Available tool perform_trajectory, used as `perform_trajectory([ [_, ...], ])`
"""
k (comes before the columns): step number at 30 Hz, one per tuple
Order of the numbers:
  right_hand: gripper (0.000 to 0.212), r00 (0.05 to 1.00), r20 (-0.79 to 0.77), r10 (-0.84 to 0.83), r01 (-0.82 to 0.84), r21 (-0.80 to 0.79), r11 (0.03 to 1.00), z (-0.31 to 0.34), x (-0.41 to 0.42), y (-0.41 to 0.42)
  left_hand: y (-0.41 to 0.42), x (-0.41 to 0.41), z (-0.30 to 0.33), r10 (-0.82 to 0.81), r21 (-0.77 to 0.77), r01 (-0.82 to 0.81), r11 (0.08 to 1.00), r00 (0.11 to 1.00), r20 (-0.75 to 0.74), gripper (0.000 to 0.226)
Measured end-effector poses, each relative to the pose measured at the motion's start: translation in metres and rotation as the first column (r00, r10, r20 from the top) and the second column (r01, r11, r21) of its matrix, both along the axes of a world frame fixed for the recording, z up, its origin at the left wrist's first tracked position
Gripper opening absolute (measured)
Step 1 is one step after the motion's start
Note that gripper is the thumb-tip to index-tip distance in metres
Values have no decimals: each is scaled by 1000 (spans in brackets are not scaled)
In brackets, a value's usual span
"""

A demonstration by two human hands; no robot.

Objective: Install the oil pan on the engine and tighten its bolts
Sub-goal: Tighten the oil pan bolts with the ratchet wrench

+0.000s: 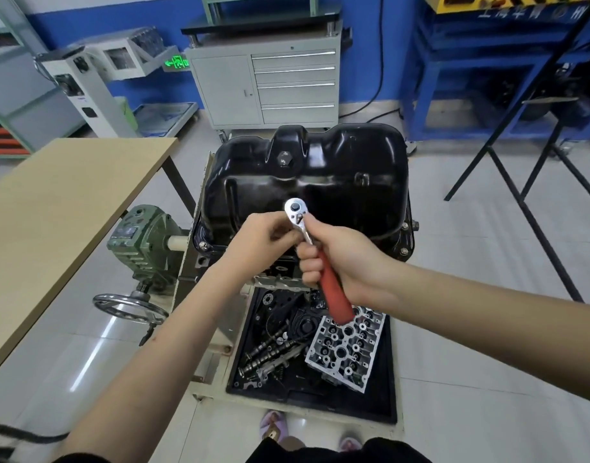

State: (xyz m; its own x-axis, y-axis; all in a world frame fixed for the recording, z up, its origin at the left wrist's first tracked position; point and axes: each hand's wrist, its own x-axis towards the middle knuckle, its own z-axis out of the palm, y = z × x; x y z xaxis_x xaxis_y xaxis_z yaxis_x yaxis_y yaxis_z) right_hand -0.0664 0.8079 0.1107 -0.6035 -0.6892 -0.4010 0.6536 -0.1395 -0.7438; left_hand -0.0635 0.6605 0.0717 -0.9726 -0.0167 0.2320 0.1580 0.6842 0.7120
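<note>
While the right hand (340,259) gripped the ratchet (315,259) above the oil pan (320,175), the left hand (263,238) pinched near its head.

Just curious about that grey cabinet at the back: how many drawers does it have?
4 drawers show on the grey cabinet, stacked on its right half: top, second, third, bottom. None appear hidden.

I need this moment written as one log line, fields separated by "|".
right hand: holds ratchet wrench by red grip | left hand: fingers at ratchet head | oil pan: on engine | wrench above pan
</note>
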Motion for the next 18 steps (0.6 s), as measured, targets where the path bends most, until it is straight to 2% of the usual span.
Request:
perform_trajectory([
  [2, 36, 999, -31, 45, -44, 28, 999, 4, -1, -4, -1, 3, -2, 26, -24, -26, 999, 1000, -11, 56],
  [4, 33, 970, -163, 181, -155, 159, 975, 10, -13, 0, 1, 4, -1, 37, -56, -39, 998, 999, -36, 40],
  [5, 32, 924, -268, 273, -200, 272, 941, 14, -21, 4, 2, 4, 0, 30, -67, -32, 997, 999, -42, 24],
  [6, 30, 835, -399, 379, -205, 413, 887, 19, -30, 8, 3, 4, 1, 25, -73, -29, 997, 998, -53, 12],
  [7, 29, 692, -529, 492, -151, 560, 815, 24, -38, 12, 5, 4, 2, 25, -84, -31, 996, 997, -66, 12],
  [9, 26, 306, -679, 668, 77, 717, 693, 35, -52, 15, 7, 4, 2, 18, -105, -27, 994, 996, -82, 18],
  [11, 24, -44, -672, 739, 249, 709, 660, 45, -62, 13, 7, 3, 2, 20, -122, -31, 992, 996, -88, 21],
  [12, 25, -158, -628, 762, 299, 705, 643, 50, -64, 11, 6, 2, 2, 24, -123, -35, 992, 996, -86, 22],
  [13, 26, -231, -585, 778, 334, 703, 628, 52, -65, 9, 5, 2, 2, 30, -130, -40, 991, 996, -79, 22],
  [15, 28, -289, -548, 785, 380, 687, 620, 51, -65, 6, 4, 2, 2, 37, -149, -47, 988, 997, -71, 24],
  [18, 35, -227, -567, 792, 490, 636, 596, 37, -54, 3, 4, 2, 3, 50, -140, -57, 988, 997, -53, 28],
])
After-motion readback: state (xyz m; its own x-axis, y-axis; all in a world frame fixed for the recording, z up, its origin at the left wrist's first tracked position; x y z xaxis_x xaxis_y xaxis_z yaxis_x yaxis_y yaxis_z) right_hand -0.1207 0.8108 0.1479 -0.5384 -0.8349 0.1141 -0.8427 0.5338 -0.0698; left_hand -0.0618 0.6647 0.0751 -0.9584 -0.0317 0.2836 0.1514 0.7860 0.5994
